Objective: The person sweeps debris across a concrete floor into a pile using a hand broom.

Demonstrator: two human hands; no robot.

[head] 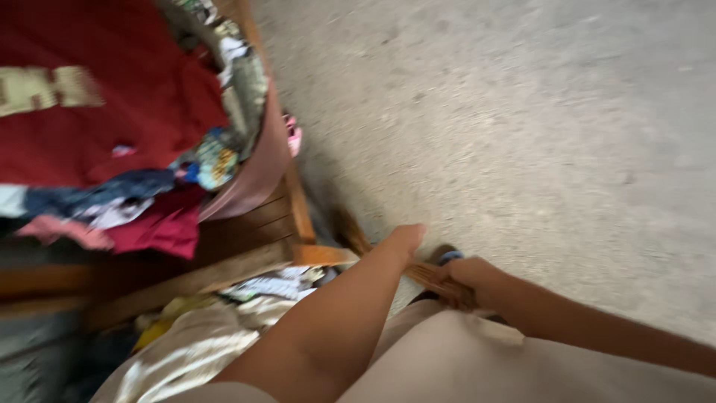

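Observation:
My right hand (468, 280) is closed around a brown ribbed wooden stick (425, 273) that runs low over the floor toward the corner of a wooden frame (302, 216). My left arm reaches forward beside it. My left hand (407, 237) bends down at the wrist near the stick's far part (350, 231). Its fingers are hidden, so I cannot tell whether it holds anything. The picture is blurred.
A pile of clothes lies on the wooden frame at left, with a big red garment (112, 97) on top and a pinkish cloth (261, 168) hanging over the edge. Pale cloth (194, 347) lies below. Grey concrete floor (522, 119) spreads to the right. A small blue thing (450, 257) sits by my right hand.

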